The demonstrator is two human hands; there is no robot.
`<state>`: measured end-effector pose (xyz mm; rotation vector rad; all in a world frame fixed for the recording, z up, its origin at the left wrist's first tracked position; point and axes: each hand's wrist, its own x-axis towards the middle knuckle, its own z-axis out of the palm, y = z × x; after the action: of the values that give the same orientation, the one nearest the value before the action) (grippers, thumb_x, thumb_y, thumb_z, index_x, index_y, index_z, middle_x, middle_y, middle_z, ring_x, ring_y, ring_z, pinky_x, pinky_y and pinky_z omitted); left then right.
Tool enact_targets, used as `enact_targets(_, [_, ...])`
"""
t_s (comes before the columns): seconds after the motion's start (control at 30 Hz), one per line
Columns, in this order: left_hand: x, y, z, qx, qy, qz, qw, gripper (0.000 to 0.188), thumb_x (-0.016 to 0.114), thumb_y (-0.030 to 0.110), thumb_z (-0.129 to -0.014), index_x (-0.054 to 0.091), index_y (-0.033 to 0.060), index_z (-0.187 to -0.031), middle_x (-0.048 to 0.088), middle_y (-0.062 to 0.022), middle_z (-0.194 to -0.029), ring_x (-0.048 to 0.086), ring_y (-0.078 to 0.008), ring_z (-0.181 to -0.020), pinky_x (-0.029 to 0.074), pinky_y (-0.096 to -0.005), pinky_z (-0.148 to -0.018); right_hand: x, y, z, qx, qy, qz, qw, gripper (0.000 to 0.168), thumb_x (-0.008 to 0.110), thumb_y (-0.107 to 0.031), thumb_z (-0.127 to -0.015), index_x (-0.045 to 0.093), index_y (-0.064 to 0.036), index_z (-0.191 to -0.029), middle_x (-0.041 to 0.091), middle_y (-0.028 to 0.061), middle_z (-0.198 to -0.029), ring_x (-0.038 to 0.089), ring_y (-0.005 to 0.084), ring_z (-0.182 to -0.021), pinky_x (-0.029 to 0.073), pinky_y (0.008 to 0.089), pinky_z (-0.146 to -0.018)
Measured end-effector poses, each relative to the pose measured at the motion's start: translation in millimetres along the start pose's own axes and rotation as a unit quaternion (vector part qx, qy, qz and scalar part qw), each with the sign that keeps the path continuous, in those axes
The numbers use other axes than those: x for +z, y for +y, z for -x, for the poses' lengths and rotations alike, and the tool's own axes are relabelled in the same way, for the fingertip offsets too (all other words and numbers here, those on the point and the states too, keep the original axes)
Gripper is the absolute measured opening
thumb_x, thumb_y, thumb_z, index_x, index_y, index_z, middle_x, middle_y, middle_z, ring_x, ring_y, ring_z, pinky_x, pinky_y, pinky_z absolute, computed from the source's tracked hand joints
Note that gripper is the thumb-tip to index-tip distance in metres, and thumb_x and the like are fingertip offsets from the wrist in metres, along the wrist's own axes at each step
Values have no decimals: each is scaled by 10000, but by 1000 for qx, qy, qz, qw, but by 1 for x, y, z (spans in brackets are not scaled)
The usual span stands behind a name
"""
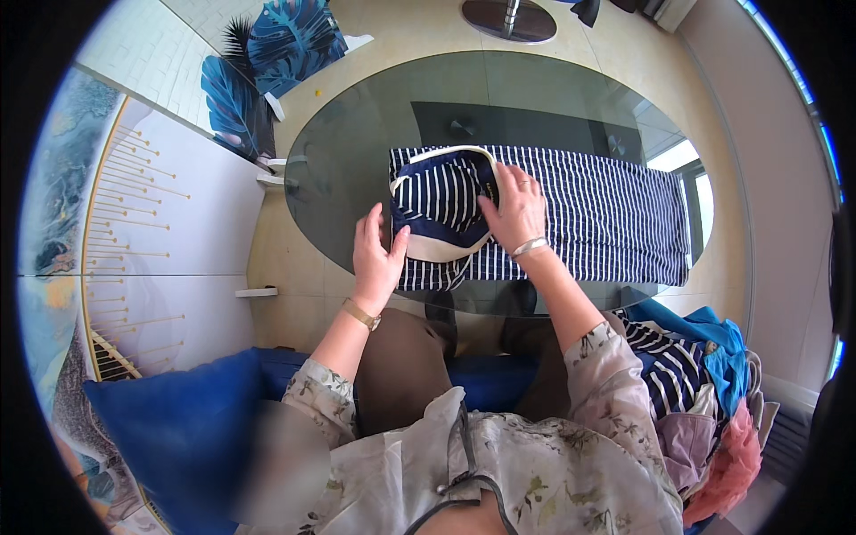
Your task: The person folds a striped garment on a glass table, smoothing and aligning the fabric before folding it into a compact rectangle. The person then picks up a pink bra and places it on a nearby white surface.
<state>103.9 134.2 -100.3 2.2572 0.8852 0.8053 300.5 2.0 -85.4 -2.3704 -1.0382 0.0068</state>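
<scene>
A navy-and-white striped garment (588, 214) lies folded lengthwise across an oval glass table. Its white-edged collar (435, 247) is at the left end, the neck opening showing the striped inside. My right hand (520, 208) grips the collar's right edge, thumb inside the opening and fingers outside. At the lower left of the collar is my left hand (380, 251), its thumb against the fabric edge and its fingers apart; whether it pinches any cloth is not clear.
The glass table top (334, 200) has a curved edge near my knees. A pile of mixed clothes (689, 388) lies on the seat at my right. A blue cushion (180, 435) is at my left. Leaf-patterned panels (294, 47) stand beyond the table's far left.
</scene>
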Motion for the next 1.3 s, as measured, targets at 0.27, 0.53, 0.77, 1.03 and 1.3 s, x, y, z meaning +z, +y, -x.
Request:
enact_targets(0.27, [26, 8, -32, 157, -61, -101, 980, 704, 595, 292, -877, 287, -48, -1412, 354, -226, -1427, 276, -381, -1365, 242, -476, -1105, 34, -5, -3, -85, -25, 68, 994, 632, 556, -474, -859, 424, -178, -1402, 220, 141, -1534, 156, 346, -1422, 168, 532, -1099])
enact_targets(0.53, [27, -11, -16, 201, -107, -146, 963, 556, 567, 256, -885, 410, 33, -1370, 396, -121, -1435, 277, -321, -1385, 243, -510, -1093, 23, -39, -16, -192, 53, -1, 980, 569, 654, -272, -802, 475, -246, -1342, 309, 88, -1490, 212, 343, -1398, 210, 563, -1068])
enact_targets(0.77, [35, -16, -19, 186, -104, -137, 967, 546, 543, 292, -903, 415, 31, -1365, 397, -122, -1440, 284, -324, -1380, 251, -520, -1080, 52, -14, -20, -188, -55, 65, 978, 523, 553, -434, -872, 481, -230, -1349, 308, 89, -1500, 200, 307, -1414, 151, 544, -1118])
enact_targets(1.03, [38, -26, -73, 232, -99, -136, 958, 536, 467, 320, -940, 391, 28, -1383, 398, -137, -1437, 306, -309, -1370, 219, -492, -1108, 4, -41, 51, -218, -66, 25, 973, 639, 660, -416, -789, 474, -173, -1350, 329, 132, -1478, 242, 308, -1400, 192, 538, -1101])
enact_targets(1.3, [49, -37, -76, 202, -134, -204, 948, 602, 456, 426, -945, 357, 60, -1413, 279, -130, -1509, 237, -321, -1399, 215, -501, -1108, 20, -31, 88, -285, -42, -81, 954, 395, 642, -280, -829, 584, -95, -1174, 483, 118, -1337, 412, 289, -1284, 325, 447, -1045])
